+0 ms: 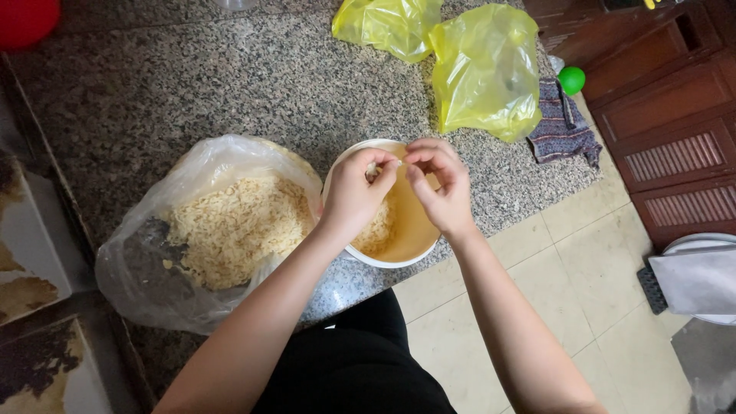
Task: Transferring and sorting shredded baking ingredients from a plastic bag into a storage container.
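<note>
A: What are the hands doing?

B: The left hand and right hand are meeting fingertip to fingertip above the bowl. Both grips are pinching one small pale clove, too small to make out clearly.

A: And under them?

B: The white bowl is sitting near the front edge of the speckled tabletop, holding a small heap of pale cloves on its left side.

A: Any packaging?

B: A clear bag is lying just left of the bowl, touching it, open and full of the same pale pieces. Two crumpled yellow bags are lying further back on the right, well apart from the bowl. Beside them a dark patterned cloth is hanging over the tabletop's corner, with a green ball next to it.
</note>
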